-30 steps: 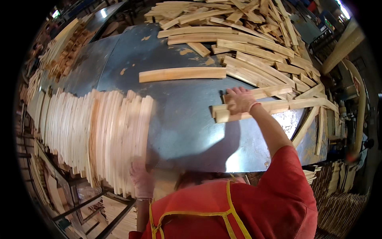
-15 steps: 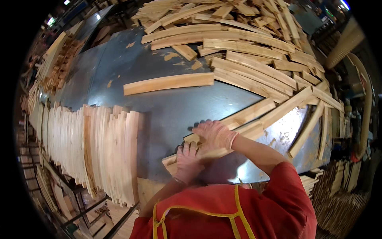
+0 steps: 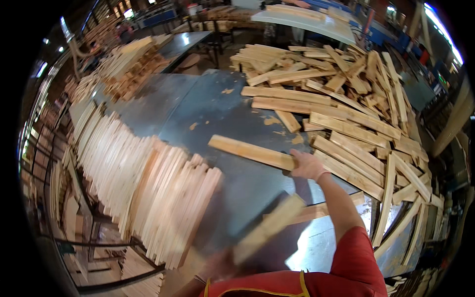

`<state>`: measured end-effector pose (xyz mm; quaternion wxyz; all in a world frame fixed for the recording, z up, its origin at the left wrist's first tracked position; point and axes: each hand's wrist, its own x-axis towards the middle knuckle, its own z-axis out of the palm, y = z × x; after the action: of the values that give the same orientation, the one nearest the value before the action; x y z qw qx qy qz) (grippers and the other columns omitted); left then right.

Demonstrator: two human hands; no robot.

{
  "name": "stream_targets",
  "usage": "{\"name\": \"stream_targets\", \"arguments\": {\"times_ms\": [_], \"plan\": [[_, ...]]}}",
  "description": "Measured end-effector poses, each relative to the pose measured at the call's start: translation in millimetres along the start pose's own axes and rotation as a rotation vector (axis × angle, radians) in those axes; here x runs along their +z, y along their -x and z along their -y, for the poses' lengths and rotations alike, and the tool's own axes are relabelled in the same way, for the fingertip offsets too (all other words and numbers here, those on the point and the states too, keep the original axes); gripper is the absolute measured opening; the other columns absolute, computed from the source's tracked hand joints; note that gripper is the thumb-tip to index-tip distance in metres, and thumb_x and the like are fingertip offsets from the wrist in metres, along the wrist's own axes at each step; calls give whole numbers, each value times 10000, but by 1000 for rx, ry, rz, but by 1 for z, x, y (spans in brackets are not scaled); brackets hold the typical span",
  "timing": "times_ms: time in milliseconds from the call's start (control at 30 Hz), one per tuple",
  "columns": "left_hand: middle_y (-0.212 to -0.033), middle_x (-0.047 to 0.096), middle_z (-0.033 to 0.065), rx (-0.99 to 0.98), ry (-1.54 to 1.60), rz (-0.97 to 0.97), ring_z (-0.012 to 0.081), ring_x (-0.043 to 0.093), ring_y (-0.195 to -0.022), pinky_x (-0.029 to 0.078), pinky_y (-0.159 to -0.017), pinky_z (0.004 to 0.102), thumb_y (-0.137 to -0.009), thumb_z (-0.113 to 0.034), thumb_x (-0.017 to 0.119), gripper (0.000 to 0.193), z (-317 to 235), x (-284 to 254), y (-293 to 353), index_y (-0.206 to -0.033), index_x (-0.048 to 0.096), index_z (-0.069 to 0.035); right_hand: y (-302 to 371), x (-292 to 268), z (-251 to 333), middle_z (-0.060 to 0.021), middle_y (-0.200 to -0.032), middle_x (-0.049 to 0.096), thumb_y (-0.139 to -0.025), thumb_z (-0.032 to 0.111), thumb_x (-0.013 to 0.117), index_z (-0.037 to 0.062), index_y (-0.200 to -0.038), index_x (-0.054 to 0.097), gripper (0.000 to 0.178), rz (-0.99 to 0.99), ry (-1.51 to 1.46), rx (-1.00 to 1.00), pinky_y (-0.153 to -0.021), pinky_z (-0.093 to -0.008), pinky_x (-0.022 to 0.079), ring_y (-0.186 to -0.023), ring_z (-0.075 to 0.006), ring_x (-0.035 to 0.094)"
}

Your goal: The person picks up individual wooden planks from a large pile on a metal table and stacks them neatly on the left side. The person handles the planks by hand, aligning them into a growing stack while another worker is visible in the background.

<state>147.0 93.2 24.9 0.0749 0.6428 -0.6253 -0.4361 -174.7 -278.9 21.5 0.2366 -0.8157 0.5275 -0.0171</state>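
Out over the metal table (image 3: 198, 114), my right hand (image 3: 308, 166) has its fingers closed on the right end of a wooden slat (image 3: 252, 151). Close to my body is my left hand (image 3: 218, 265), smeared by motion, at the near end of a second wooden slat (image 3: 269, 228). This slat is blurred too and tilts up to the right, seemingly in that hand's grip. Behind it, another slat (image 3: 319, 212) lies on the table, partly covered by the blurred one and my right forearm.
A tight row of pale slats (image 3: 148, 193) stands along the table's left side. Loose slats (image 3: 346, 114) are heaped at the far right. Further stacks (image 3: 123, 69) lie at the far left, and a pale table (image 3: 307, 24) stands at the back.
My hands were together over two slats near me. The right hand has reached forward to the slat lying farther off; the left has drawn back with a slat. The view has shifted.
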Motion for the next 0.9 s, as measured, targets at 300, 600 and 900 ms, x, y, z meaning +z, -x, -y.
{"name": "stream_targets", "arguments": {"times_ms": [300, 600, 900], "plan": [[-1113, 678, 69, -193, 1408, 82, 136, 666, -927, 575, -843, 292, -849, 1, 672, 782, 83, -31, 16, -1595, 446, -63, 156, 118, 138, -252, -1394, 643, -1029, 374, 626, 23, -1528, 490, 626, 666, -860, 105, -1078, -442, 523, -1269, -362, 635], [-1352, 638, 201, -111, 541, -79, 363, 603, -1269, 489, -1099, 457, -892, -259, 721, 727, 95, -24, 14, -1558, 496, -74, 121, 255, 205, -296, -1112, 714, -942, 419, 711, 117, -1544, 491, 708, 338, -623, -194, -928, -470, 576, -1059, -421, 717], [-1620, 436, 190, -12, -401, -494, 431, 416, -1474, 341, -1219, 564, -808, -342, 801, 861, 42, -11, 15, -1570, 483, -97, 74, 222, 253, -255, -1141, 738, -936, 349, 697, 68, -1545, 505, 698, 461, -306, -249, -900, -461, 562, -1071, -380, 734]]}}
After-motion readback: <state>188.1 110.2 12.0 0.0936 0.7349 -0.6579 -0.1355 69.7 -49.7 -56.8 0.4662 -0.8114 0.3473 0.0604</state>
